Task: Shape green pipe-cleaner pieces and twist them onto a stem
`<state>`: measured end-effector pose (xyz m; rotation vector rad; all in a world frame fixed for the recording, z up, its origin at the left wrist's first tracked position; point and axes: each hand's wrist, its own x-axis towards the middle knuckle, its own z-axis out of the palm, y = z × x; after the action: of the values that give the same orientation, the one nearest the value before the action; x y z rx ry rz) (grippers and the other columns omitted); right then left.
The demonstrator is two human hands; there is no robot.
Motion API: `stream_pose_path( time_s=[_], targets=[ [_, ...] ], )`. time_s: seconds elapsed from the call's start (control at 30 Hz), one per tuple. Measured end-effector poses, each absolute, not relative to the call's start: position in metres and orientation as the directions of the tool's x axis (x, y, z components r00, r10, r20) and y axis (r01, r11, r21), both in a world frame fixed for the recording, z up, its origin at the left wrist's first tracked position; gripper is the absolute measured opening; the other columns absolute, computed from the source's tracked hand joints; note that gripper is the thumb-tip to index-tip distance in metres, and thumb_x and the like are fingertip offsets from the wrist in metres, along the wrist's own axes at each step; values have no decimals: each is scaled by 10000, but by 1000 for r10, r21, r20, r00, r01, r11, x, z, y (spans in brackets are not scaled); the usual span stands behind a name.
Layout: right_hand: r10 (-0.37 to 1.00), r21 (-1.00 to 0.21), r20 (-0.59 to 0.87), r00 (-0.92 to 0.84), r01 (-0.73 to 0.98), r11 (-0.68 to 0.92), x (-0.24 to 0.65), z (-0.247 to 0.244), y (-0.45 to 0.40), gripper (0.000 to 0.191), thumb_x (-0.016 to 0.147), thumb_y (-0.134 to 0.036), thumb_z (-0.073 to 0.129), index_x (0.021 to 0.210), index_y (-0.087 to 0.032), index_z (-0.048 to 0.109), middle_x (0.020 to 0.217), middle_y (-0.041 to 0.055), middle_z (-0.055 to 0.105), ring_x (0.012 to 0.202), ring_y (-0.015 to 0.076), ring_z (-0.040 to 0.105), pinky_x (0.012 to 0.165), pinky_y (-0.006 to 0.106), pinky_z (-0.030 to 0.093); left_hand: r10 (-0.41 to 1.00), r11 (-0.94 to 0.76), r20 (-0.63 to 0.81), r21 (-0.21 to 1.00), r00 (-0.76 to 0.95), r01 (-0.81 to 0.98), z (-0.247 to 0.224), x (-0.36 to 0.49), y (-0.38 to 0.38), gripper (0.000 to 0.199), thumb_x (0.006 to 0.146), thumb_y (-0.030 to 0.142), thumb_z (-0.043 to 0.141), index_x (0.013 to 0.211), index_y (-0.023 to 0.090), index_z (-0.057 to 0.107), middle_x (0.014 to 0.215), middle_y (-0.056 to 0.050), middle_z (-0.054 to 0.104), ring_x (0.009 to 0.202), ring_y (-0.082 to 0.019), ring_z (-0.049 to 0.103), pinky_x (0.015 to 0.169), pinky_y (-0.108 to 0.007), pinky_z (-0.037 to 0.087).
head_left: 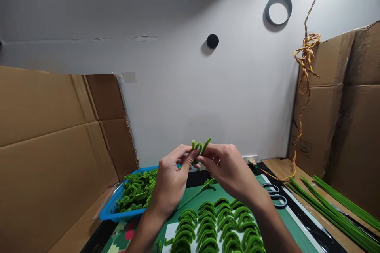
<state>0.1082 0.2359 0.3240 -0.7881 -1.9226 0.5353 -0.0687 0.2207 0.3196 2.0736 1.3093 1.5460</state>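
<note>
Between the fingertips of both hands is a bent green pipe cleaner (199,146), with a loop in its middle and two ends sticking up. My left hand (173,172) pinches it from the left, thumb in front. From the right, my right hand (222,164) grips it with thumb and fingers closed. Below the hands, rows of curved green pipe cleaner pieces (207,227) lie on a white sheet (170,230). A thin green stem with small bent pieces (198,192) rests on the green mat (218,193) behind the rows.
A blue basket (121,216) heaped with green pieces stands at left. Dark-handled scissors (277,197) lie on the right, with long green pipe cleaners (335,213) beyond. Cardboard panels (56,138) flank both sides. A twisted yellow-brown wire (304,102) hangs at right.
</note>
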Motion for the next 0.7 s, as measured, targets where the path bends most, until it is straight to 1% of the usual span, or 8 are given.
stream_pose_path(
  time_s=[0.1,0.23,0.3,0.4,0.5,0.57,0.63,0.7],
  targets=[
    [720,-706,610,-332,187,683,115,325,237,231,1005,-331,595,800,-231,626,702,-47,642,606,92,502,566,233,343,827,-533,556,734,78,421,321,-67,217,293,999,472,596,922,200,672,761,47,651,674,-98,679,666,-197,531],
    [714,-740,619,-328,64,670,116,326,239,142,968,-292,636,843,-225,628,760,-47,665,630,87,566,565,219,412,865,-493,495,802,88,336,325,-61,213,340,986,512,602,905,187,659,695,52,609,577,-91,647,581,-198,520],
    [700,-721,651,-293,51,691,115,327,239,159,973,-273,613,828,-214,641,757,-43,659,642,87,579,575,218,436,877,-478,467,821,114,310,327,-58,212,329,980,505,614,930,183,663,718,49,605,564,-81,623,567,-195,513],
    [675,-679,695,-248,85,730,113,328,237,204,979,-228,576,796,-202,663,722,-43,647,648,85,572,587,215,453,882,-470,434,834,181,290,329,-56,212,286,971,455,641,977,174,692,753,36,611,583,-78,598,570,-194,503],
    [667,-664,709,-228,103,741,113,327,237,244,977,-195,551,765,-195,670,685,-44,648,601,76,564,563,208,453,888,-452,398,848,233,276,330,-56,211,261,959,411,661,1029,166,720,778,19,636,604,-86,600,576,-200,498],
    [653,-651,739,-164,78,755,112,326,237,210,970,-203,564,813,-193,703,709,-36,685,601,80,610,568,204,491,896,-428,369,865,246,263,330,-55,211,258,942,390,686,1066,166,724,779,17,648,583,-88,605,569,-208,500],
    [624,-622,778,-64,57,781,111,325,237,142,947,-212,605,913,-190,740,788,-15,738,658,99,682,632,213,561,904,-411,355,876,239,253,331,-55,210,250,926,368,710,1061,158,727,731,26,642,546,-89,603,561,-211,498],
    [609,-609,793,-11,34,793,110,324,237,153,934,-222,628,1009,-190,757,865,6,769,713,119,726,696,236,607,907,-407,357,880,225,245,332,-55,208,225,919,351,718,1010,146,730,653,34,621,528,-93,599,556,-208,487]
  ],
)
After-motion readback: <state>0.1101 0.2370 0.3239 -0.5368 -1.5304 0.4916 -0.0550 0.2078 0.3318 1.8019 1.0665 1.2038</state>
